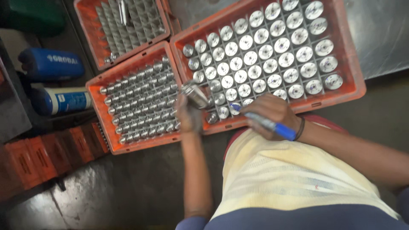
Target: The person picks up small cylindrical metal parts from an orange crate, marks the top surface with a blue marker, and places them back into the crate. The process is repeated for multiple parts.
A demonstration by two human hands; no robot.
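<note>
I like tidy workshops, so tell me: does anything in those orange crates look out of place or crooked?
One metal part is out of its cell, held tilted in the left hand between the middle crate and the large crate. The far crate is mostly empty cells.

The person's left hand (188, 114) is raised with the forearm running straight up from the lower edge of the view, its grip closed, fingers curled. The right hand (271, 111) reaches in from the right, wrist bent, fingers curled in a closed grip.
</note>
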